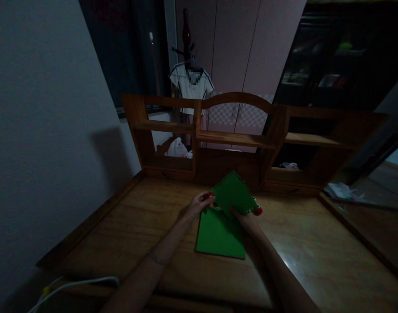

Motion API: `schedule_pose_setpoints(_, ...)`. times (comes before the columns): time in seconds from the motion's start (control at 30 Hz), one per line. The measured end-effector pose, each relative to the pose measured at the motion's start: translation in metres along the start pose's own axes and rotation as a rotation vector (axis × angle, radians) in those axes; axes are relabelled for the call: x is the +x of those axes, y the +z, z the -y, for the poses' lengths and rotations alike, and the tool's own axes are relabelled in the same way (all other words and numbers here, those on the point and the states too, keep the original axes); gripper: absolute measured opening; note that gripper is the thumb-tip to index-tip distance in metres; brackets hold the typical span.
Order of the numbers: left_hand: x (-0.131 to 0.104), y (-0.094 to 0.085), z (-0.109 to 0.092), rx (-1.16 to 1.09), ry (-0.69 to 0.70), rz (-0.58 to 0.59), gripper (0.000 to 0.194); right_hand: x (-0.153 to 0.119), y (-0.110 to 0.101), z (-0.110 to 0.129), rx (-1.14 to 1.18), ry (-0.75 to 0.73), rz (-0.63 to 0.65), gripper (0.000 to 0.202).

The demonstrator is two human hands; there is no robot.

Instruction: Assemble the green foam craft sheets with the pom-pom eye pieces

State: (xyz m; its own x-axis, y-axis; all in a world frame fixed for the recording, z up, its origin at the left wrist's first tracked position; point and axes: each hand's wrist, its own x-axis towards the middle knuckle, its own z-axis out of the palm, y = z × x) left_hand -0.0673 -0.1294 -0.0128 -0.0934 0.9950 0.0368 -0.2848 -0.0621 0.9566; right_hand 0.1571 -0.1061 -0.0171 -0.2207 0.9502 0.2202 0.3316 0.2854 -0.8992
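A green square panel (234, 191) with small dark marks or holes along its edges is held tilted above the wooden table. My right hand (246, 219) grips its lower edge, thumb on the near face and the other fingers hidden behind. At the panel's left corner my left hand (200, 203) is closed on a small red piece (209, 196), whose exact kind is too dark to tell. Another red piece (258, 211) shows at the right corner, beside my right hand. Beneath, a second green panel (220, 237) lies flat on the table, partly covered by the raised one.
A wooden shelf unit (229, 138) stands along the far edge of the table (146, 208). White cables (88, 281) lie at the near left. Plastic bags (340, 191) sit past the raised right edge. A wall (55, 130) bounds the left side.
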Motion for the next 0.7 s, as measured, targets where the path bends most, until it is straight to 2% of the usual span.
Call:
schedule_pose_setpoints(0.3, -0.0016, -0.001, -0.0009, 0.048, -0.005, -0.027, 0.052, 0.0026, 0.001, -0.0025, -0.017, -0.011, 0.008, 0.069)
schedule_pose_setpoints(0.7, -0.0033, 0.0012, -0.0034, 0.081, -0.016, 0.004, 0.055, 0.0049, 0.0006, -0.0083, 0.0, -0.013, 0.006, 0.065)
